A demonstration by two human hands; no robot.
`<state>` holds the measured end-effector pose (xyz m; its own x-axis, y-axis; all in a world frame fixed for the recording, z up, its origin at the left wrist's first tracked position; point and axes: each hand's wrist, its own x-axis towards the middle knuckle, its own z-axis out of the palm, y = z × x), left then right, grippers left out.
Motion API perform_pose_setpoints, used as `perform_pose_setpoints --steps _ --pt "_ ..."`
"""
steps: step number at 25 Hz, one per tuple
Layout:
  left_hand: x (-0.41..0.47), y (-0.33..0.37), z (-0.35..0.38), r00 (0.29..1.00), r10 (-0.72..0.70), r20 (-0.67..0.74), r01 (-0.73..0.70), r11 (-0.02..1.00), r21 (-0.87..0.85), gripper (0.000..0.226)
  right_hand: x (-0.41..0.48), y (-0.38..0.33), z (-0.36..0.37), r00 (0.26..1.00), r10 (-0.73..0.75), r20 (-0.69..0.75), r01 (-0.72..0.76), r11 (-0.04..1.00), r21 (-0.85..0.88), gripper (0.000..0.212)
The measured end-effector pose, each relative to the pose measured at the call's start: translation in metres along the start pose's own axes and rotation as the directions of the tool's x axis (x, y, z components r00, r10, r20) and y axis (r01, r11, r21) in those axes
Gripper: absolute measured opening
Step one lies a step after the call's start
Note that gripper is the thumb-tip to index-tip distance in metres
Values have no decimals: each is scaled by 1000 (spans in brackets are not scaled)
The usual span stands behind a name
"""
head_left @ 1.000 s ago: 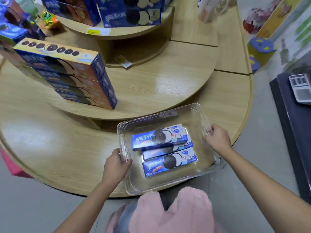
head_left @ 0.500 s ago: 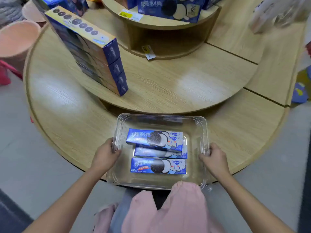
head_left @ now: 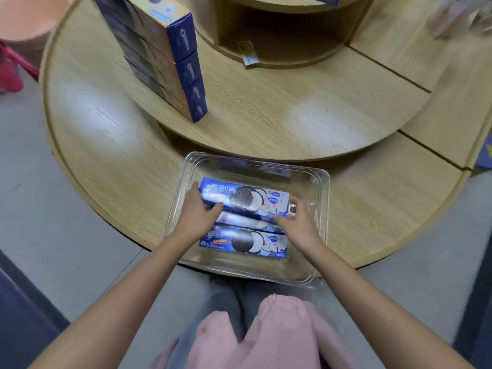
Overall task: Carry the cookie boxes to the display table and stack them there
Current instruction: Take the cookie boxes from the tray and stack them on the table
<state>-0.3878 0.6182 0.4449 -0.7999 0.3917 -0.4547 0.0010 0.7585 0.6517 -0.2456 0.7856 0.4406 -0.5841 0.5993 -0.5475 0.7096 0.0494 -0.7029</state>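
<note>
A clear plastic bin (head_left: 322, 182) rests on the near edge of the round wooden display table (head_left: 106, 155). Three blue cookie boxes lie inside it. The top cookie box (head_left: 247, 197) sits on a blurred middle one, and a front box (head_left: 246, 243) lies flat beside them. My left hand (head_left: 198, 215) clasps the top box's left end, thumb on its near edge. At the right end my right hand (head_left: 295, 222) grips the same box. A stack of several blue and orange cookie boxes (head_left: 186, 70) stands on the table's second tier.
A higher tier with a price tag (head_left: 249, 53) rises behind the stack. A pink tub (head_left: 24, 20) stands on the floor at far left, and a pale bag (head_left: 458, 14) lies at top right. Grey floor surrounds the table; my pink clothing fills the bottom.
Both hands let go of the bin's side rims and moved inward onto the ends of the top cookie box. The bin now rests on the table edge. My view tilted closer.
</note>
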Motion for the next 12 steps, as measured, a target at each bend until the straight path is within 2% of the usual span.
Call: perform_pose_setpoints --steps 2,4,6,8,10,12 --pt "13 6 2 998 -64 15 65 997 -37 46 13 -1 5 993 117 11 -117 993 34 64" --pt "23 7 6 993 -118 11 118 992 -45 62 24 2 8 980 201 -11 -200 978 65 69" --pt "28 4 10 989 -145 7 146 987 -70 68 28 2 12 968 251 -17 -248 965 82 55" --pt "26 3 12 988 -154 6 154 981 -116 56 31 2 16 968 251 -23 -247 962 114 35" --pt "23 0 12 989 -150 15 151 977 -150 47 37 4 17 976 213 -54 -203 968 150 27" --pt "22 1 13 988 -148 37 152 970 -190 49 48 7 16 978 197 -64 -185 970 160 27"
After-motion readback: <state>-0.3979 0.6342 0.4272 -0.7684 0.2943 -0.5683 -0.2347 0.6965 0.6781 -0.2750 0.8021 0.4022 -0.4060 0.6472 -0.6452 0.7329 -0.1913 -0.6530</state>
